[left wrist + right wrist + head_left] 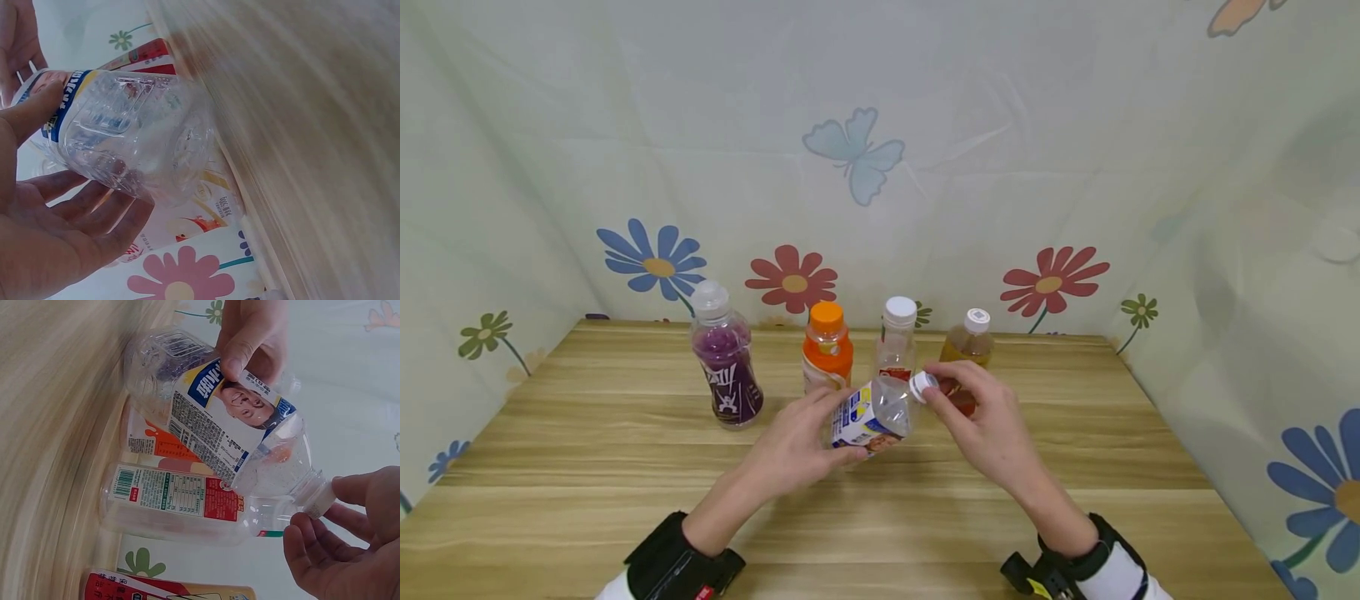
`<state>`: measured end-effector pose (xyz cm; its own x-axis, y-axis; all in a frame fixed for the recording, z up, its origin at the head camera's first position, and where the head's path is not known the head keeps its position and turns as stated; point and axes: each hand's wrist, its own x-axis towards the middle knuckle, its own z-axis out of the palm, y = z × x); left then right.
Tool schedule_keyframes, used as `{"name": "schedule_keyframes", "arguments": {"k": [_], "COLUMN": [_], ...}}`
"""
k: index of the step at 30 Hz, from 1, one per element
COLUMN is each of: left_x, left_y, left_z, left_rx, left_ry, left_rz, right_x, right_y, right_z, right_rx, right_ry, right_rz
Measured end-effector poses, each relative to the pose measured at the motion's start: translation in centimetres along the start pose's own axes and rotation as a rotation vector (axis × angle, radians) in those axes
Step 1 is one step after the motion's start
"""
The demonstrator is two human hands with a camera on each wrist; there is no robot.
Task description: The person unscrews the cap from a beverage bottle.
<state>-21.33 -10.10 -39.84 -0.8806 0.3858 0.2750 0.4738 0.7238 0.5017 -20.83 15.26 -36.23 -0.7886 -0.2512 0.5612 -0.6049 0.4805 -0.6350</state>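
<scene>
A clear plastic bottle [891, 408] with a blue, white and yellow label is held tilted above the table, its neck toward the right. My left hand [801, 442] grips it round the label and lower body, thumb on the near side. At the neck, my right hand [988, 421] pinches the white cap [922, 386] between thumb and fingers. The right wrist view shows the cap [320, 499] at the bottle's mouth, with the right thumb and fingertips round it. Seen from the left wrist, the bottle's clear base [194, 140] looks empty.
Behind the hands stand a purple-drink bottle [727, 367], an orange-capped bottle [827, 346], a clear white-capped bottle [898, 333] and an amber-drink bottle [967, 340]. They line the back of the wooden table [625, 467]. A flowered cloth [925, 233] hangs behind.
</scene>
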Motion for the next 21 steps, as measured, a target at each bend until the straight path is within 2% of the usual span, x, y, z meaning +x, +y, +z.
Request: {"name": "schedule_keyframes", "arguments": {"k": [14, 21], "left_x": [-0.1, -0.1], "left_y": [0.0, 0.0], "left_z": [0.0, -0.1], "left_rx": [-0.019, -0.033], "left_ry": [-0.004, -0.005], "left_rz": [0.005, 0.024], "right_x": [0.0, 0.1], "right_y": [-0.3, -2.8], "right_z": [-0.2, -0.6], "right_rx": [0.055, 0.054], "right_ry": [-0.020, -0.003], "right_rz": [-0.061, -0.066]}}
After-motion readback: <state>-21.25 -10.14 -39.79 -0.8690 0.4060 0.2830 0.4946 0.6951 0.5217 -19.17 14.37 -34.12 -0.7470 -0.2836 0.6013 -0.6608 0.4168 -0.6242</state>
